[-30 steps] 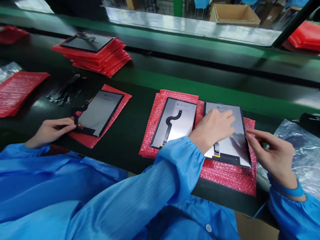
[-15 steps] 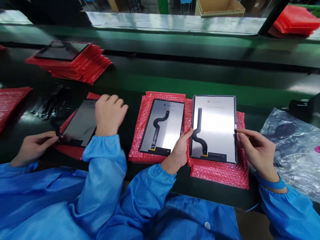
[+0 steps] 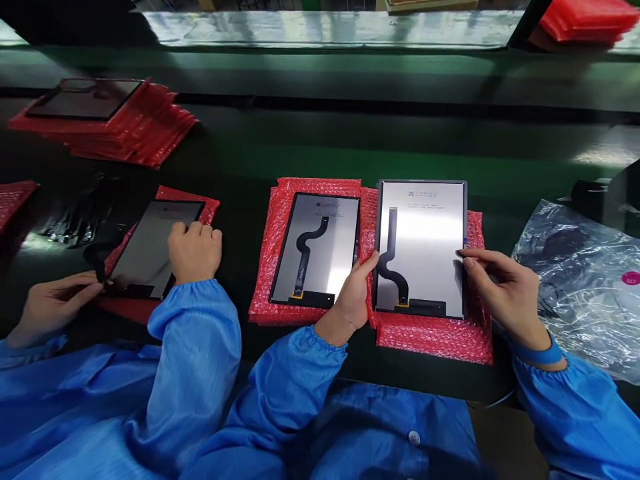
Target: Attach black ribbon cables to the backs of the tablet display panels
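Between my hands is a tablet display panel (image 3: 430, 253), its silvery back up and a dark ribbon cable (image 3: 391, 267) curving down its left part. My left hand (image 3: 354, 293) grips its left edge, thumb on the frame. At the right edge my right hand (image 3: 505, 290) pinches the frame between thumb and fingers. Red bubble wrap (image 3: 435, 341) lies under the panel. To its left a second display panel (image 3: 330, 250) with a similar cable rests on another red bubble-wrap sheet (image 3: 265, 267), close to my left hand.
At left, a co-worker's hands (image 3: 196, 252) work on another panel (image 3: 145, 247). Behind them stands a stack of red bubble-wrap pouches (image 3: 135, 133) topped by a panel. Black strips (image 3: 75, 217) lie at left. A clear plastic bag (image 3: 580, 287) lies right of my right hand.
The view has tilted down and shifted slightly. My hands keep their hold on the panel. The co-worker's raised hand has come down onto their panel.
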### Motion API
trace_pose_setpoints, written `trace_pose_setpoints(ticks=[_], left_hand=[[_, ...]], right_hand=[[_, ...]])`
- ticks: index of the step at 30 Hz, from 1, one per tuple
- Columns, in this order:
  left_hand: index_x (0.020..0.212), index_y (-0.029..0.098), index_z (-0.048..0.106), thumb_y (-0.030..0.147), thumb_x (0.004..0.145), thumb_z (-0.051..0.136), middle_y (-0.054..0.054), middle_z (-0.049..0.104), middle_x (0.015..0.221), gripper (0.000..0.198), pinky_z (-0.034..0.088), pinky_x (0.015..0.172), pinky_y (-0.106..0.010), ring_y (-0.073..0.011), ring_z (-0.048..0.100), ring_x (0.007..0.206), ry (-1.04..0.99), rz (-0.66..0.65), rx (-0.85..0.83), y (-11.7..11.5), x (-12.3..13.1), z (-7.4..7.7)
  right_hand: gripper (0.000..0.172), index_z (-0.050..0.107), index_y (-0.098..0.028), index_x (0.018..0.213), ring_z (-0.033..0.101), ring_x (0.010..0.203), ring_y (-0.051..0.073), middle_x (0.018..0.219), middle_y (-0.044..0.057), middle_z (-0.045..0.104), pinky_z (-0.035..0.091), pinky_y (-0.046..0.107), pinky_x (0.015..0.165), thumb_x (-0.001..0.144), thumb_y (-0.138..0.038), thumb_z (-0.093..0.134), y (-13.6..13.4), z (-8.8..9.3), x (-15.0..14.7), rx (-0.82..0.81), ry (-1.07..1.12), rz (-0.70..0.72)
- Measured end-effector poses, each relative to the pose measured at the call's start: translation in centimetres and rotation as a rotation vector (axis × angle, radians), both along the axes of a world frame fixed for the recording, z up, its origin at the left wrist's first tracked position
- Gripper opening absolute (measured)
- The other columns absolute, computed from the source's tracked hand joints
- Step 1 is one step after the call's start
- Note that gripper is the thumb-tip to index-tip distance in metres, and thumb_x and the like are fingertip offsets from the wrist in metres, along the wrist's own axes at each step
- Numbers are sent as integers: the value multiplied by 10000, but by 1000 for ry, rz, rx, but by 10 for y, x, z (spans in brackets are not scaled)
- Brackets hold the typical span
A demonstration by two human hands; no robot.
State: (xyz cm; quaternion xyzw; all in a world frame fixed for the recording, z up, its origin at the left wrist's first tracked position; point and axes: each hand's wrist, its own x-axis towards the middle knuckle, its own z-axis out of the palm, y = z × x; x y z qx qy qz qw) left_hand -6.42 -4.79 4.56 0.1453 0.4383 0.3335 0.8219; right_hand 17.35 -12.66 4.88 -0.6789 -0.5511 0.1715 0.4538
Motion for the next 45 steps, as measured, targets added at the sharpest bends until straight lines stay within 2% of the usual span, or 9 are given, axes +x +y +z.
trace_pose_setpoints(ticks=[6, 11, 18, 24, 26, 31, 37, 42, 45], left_hand=[[1173, 186, 734, 330, 947, 735, -46, 760, 1043, 268, 581, 963, -348, -218, 715, 1061, 30, 65, -14, -1, -1, 6], [1178, 185, 732, 300, 939, 735, -26, 764, 975, 265, 560, 847, -279, -173, 728, 940, 10, 82, -62, -2, -2, 2], [1169, 191, 749, 430, 838, 842, -52, 779, 1062, 419, 566, 939, -363, -245, 726, 1052, 34, 45, 54, -5, -6, -5], [1015, 279, 789, 450, 877, 798, -23, 786, 948, 220, 576, 955, -496, -327, 705, 1160, 163, 26, 287, -2, -7, -14], [1004, 284, 786, 449, 893, 780, -25, 786, 933, 199, 577, 941, -502, -334, 702, 1168, 133, 3, 275, -2, -8, -16], [1019, 180, 768, 525, 841, 806, -70, 776, 871, 390, 602, 852, -414, -312, 748, 1013, 44, -3, 216, -6, -2, -9], [1101, 169, 727, 402, 853, 811, -40, 766, 882, 351, 596, 847, -346, -233, 747, 897, -80, 56, 69, -9, 11, 1], [1166, 185, 715, 368, 891, 789, -34, 768, 945, 339, 594, 903, -332, -213, 751, 936, -54, 53, 86, -12, 16, -5], [1219, 199, 699, 375, 909, 771, -36, 769, 960, 364, 608, 877, -327, -207, 757, 917, -14, 13, 65, -12, 16, -10]], right_hand=[[202, 810, -216, 1048, 603, 635, 160, 802, 27, 725, 499, 286, 599, 970, -371, 707, 0, 4, -2, 7, -43, 10], [261, 805, -209, 1054, 615, 617, 170, 775, 36, 722, 509, 291, 577, 985, -431, 686, 1, 6, -4, -3, -61, 7], [215, 810, -223, 1046, 633, 632, 168, 787, 32, 730, 530, 291, 593, 966, -399, 716, 0, 6, -4, 24, -39, 25], [155, 812, -253, 1020, 590, 578, 162, 737, 13, 710, 481, 290, 543, 952, -348, 710, 3, 12, -7, 10, -28, 33], [150, 811, -259, 998, 600, 579, 171, 730, 15, 715, 484, 298, 548, 944, -350, 706, 4, 17, -8, -2, -36, 31], [157, 829, -236, 967, 626, 591, 186, 751, 44, 741, 498, 303, 561, 888, -340, 742, 2, 19, -4, -35, -66, -7], [211, 833, -237, 1011, 608, 595, 203, 790, 63, 737, 473, 342, 540, 876, -384, 763, -2, 6, 8, -76, -32, -43], [236, 811, -206, 885, 635, 597, 201, 799, 81, 754, 497, 340, 545, 876, -437, 771, 0, 3, 11, -52, -30, -149], [205, 809, -195, 903, 666, 656, 201, 835, 83, 767, 530, 338, 603, 903, -393, 758, -2, 6, 8, 12, -54, -182]])
